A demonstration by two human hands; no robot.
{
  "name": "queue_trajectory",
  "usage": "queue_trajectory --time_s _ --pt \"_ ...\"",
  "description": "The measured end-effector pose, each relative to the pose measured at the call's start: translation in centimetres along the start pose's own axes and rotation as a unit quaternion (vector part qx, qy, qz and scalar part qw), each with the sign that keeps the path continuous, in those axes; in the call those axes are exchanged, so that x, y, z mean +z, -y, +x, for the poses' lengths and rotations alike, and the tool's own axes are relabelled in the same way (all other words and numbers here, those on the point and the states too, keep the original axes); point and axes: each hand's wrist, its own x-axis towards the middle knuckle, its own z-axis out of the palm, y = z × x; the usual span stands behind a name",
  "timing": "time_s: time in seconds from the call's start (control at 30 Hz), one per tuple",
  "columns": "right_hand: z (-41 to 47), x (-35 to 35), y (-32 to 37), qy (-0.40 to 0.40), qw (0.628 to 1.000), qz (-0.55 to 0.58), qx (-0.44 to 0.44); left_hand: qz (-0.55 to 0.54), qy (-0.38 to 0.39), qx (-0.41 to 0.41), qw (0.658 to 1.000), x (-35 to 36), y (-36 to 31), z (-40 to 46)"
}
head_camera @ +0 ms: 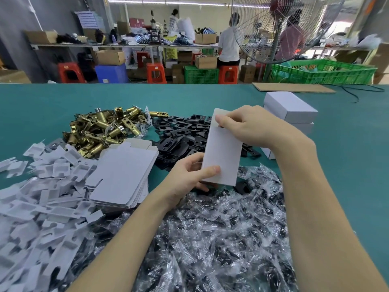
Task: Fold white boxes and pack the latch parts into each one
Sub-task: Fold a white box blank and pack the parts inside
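Boxes (291, 111) wait finished near the desk's far right edge, while your left hand (185, 178) and right hand (246, 125) grip one more box (221, 152), fingers clamped, many parts unpacked.

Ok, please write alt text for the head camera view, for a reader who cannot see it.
Two hands hold a white box above a green table: the left hand grips its near end, the right hand pinches its far flap. Around lie flat box blanks, brass latches, black plates and bagged parts.

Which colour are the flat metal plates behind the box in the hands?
Black plates, seen best in the head view.
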Motion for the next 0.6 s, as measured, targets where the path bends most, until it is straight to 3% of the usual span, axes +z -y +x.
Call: queue_trajectory --time_s 0.47,0.53,0.6 --pt "-0.45 -1.02 0.71 0.047 0.997 -0.047 0.025 0.002 -0.023 -0.002 1.0 0.0 0.43 0.26" --pt "-0.55 -1.0 0.58 0.019 1.0 -0.023 -0.002 -0.007 -0.028 0.0 1.0 0.03 0.48 0.32" --pt "-0.42 -0.71 0.43 -0.081 0.993 0.066 -0.054 -0.031 -0.047 0.002 0.998 -0.04 0.51 0.4"
